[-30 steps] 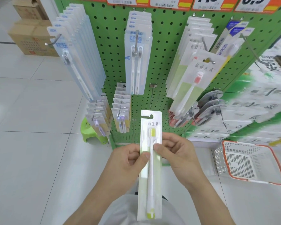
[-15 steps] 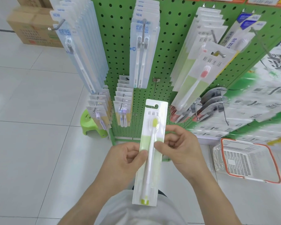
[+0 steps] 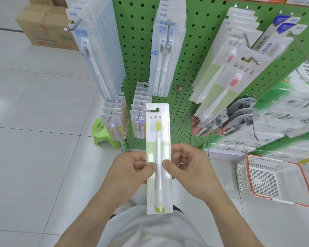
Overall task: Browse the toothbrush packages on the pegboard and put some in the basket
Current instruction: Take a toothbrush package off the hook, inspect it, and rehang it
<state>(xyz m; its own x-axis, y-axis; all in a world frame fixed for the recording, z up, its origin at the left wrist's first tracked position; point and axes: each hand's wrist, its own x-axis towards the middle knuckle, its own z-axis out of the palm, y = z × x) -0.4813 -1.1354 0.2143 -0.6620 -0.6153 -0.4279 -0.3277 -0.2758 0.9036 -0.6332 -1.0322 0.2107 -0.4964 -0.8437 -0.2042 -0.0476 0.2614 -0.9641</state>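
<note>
Hands met at the middle of a toothbrush package (image 3: 159, 157), held upright before a green pegboard (image 3: 194, 50). The left hand (image 3: 130, 168) pinched its left edge between thumb and curled fingers, while the right hand (image 3: 187, 166) gripped the right edge the same way. Inside the package lay a brush with a yellow-green head. More packaged toothbrushes (image 3: 165, 56) hung from pegs behind. A white basket (image 3: 305, 177) with an orange rim sat on the tiled floor (image 3: 34, 157) at right, well apart from the package.
</note>
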